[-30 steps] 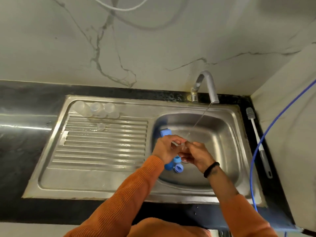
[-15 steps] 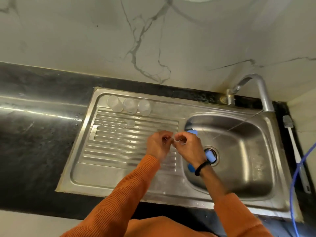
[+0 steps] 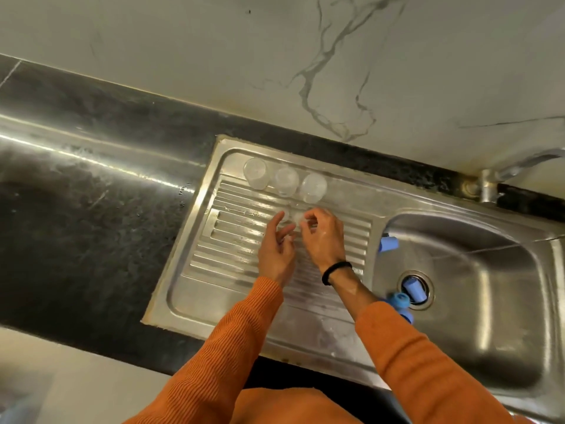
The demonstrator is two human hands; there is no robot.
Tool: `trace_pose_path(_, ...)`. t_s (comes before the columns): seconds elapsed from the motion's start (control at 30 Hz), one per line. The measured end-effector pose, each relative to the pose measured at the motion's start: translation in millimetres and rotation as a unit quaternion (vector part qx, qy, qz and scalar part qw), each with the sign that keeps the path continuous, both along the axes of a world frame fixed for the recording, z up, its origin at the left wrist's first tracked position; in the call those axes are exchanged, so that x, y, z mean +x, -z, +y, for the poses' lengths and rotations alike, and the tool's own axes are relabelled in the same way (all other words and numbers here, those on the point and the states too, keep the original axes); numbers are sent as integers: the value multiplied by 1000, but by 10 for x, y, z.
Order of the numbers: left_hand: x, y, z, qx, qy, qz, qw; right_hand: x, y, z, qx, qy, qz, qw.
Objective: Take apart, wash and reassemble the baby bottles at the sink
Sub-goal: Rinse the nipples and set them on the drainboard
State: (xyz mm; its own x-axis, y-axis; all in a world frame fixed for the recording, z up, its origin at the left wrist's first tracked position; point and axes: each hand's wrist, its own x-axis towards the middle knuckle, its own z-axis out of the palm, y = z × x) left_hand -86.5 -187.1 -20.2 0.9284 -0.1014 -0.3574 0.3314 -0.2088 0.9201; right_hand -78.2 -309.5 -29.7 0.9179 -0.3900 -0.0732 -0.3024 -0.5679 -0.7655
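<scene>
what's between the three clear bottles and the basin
Head view: bare steel of the drainboard lies between the bottles and basin; the hands work just in front.

No readable text, label, brand, number or sign shows anywhere in the head view.

both hands [image 3: 301, 240] moved from basin to drainboard [image 3: 232, 240], water stream gone
</scene>
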Motion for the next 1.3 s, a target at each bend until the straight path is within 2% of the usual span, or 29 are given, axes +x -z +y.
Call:
trace_pose_path(0.2, -31, -8, -74, 22, 9, -7, 1000, 41, 65, -4, -21, 3, 6, 1000)
trace_pose_path(0.33, -78, 32, -120, 69, -24, -35, 997, -69, 59, -120, 4, 15, 7, 1000)
trace_pose_path(0.4, -140, 49, -184, 66, -23, -39, 997, -240, 72, -284, 4, 48, -7, 999)
trace_pose_path(0.53, -378, 53, -493, 17, 63, -10, 998, -766, 153, -807, 10, 168, -16, 986)
trace_pose_path(0.67, -698, 52, -913, -31, 110, 37, 993, -1354, 367, -1455, 14, 241, 114, 964)
trace_pose_path(0.73, -850, 74, -1074, -22, 130, 45, 990, -1613, 485, -1733, 12, 230, 186, 955)
trace_pose_path(0.8, -1002, 89, -1209, -18, 133, 45, 990, -1826, 585, -1938, 4, 168, 252, 953)
trace_pose_path(0.9, -1190, 77, -1426, -16, 107, 36, 993, -2115, 757, -2124, 29, 98, 362, 927)
trace_pose_path(1.13, -1582, 157, -1952, 3, 43, 19, 999, -2402, 978, -2428, 74, 28, 358, 930)
trace_pose_path(1.3, -1820, 275, -2244, -5, -27, 61, 998, -2436, 871, -2761, 179, 99, 328, 922)
